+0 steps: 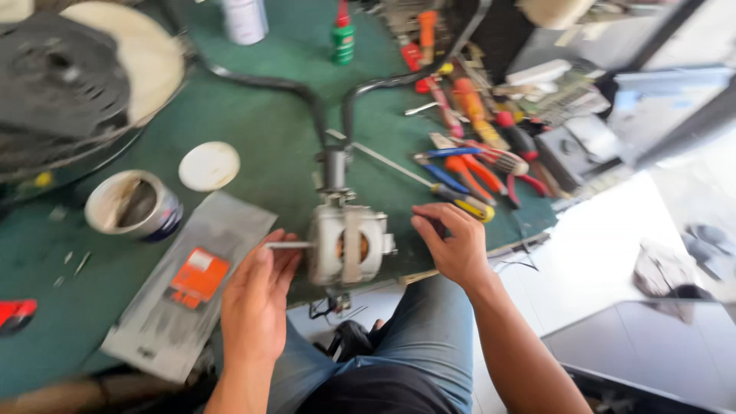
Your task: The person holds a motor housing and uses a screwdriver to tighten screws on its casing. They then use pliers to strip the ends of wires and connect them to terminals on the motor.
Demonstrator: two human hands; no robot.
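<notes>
A small pale electric motor (349, 244) with a copper winding showing sits at the near edge of the green-covered table (268, 138). My left hand (257, 295) is beside it on the left, pinching a thin metal rod (290, 245) that points at the motor's side. My right hand (452, 241) rests on the table edge just right of the motor, fingers curled, holding nothing that I can see. Two black cables (330, 100) run from the motor's top toward the back of the table.
An open white tub (134, 205) and its round lid (208, 165) lie to the left, with a grey packet bearing an orange label (188, 284) in front. Screwdrivers and pliers (471, 165) are piled at the right. Bottles (343, 34) stand at the back. A black fan grille (69, 84) is far left.
</notes>
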